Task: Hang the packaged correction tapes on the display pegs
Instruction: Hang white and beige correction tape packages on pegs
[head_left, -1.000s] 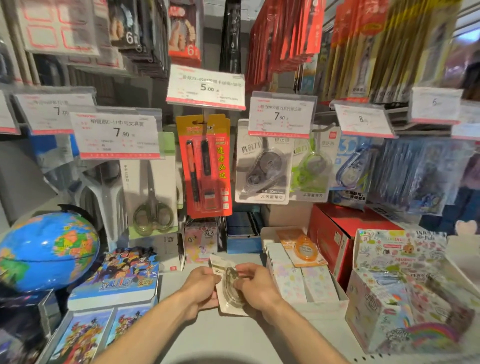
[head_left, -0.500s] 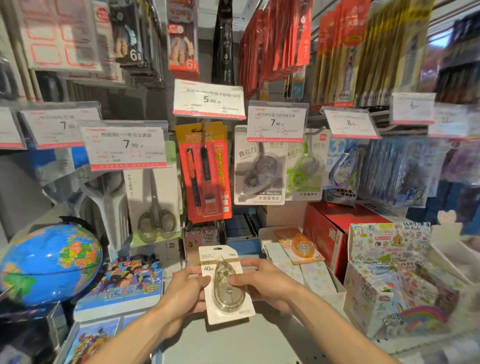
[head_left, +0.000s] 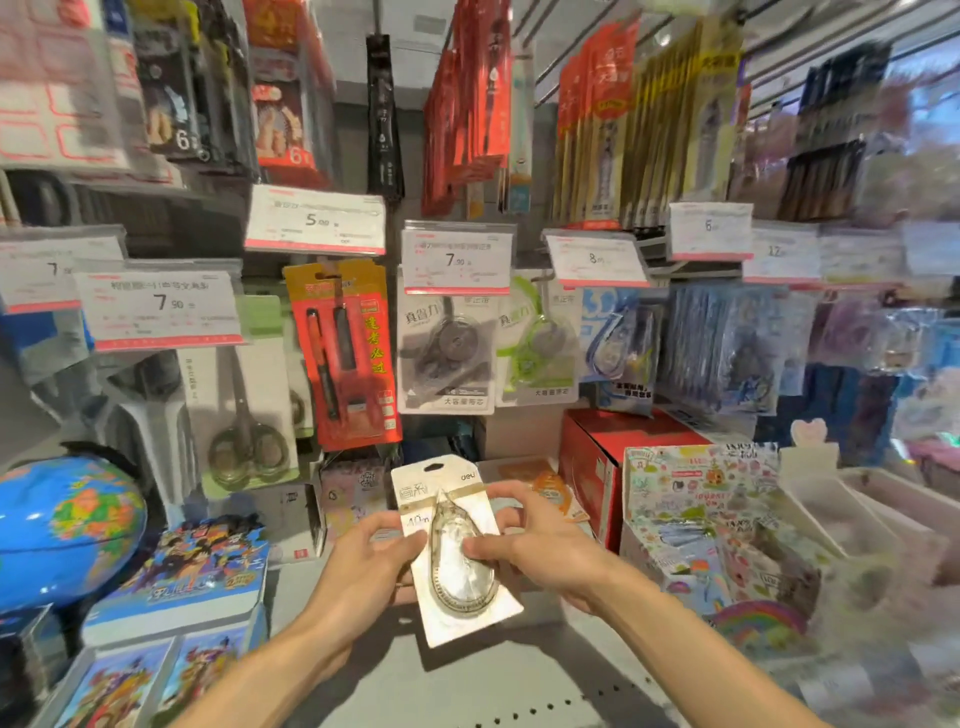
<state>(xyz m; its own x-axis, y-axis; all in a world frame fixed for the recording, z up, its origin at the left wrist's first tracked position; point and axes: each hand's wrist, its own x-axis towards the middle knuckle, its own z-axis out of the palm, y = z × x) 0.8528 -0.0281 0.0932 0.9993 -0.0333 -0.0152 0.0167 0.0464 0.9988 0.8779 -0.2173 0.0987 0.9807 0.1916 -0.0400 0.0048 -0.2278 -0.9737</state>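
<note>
1. Right now I see both hands closed on one white card-backed correction tape pack with a clear teardrop blister (head_left: 457, 551); the left hand (head_left: 363, 566) pinches its left edge and the right hand (head_left: 540, 545) grips its right edge, thumb on the plastic bubble.
2. The pack is held face-up above the grey shelf top (head_left: 467, 686), tilted slightly, with its hang slot at the far end, away from the wrists. It is not on any peg.
3. The card looks stiff and matte; the blister is glossy, with a greyish dispenser inside.
4. I can read "deli" at the card's top right corner and "40m" by the left thumb.
5. Beyond the hands, packs hang on the display wall: a grey correction tape pack (head_left: 447, 353) straight ahead, a green-bodied one (head_left: 535, 343) just right of it.
6. The white price tag with a red strip (head_left: 457, 260) above the grey pack reads "7.90"; the other print is blurred.
7. Left of the hands sits a glossy blue globe (head_left: 62, 530); right of them stands a red cardboard box (head_left: 613, 457).
8. The shelf top is smooth, with a row of small holes near my forearms.
</note>
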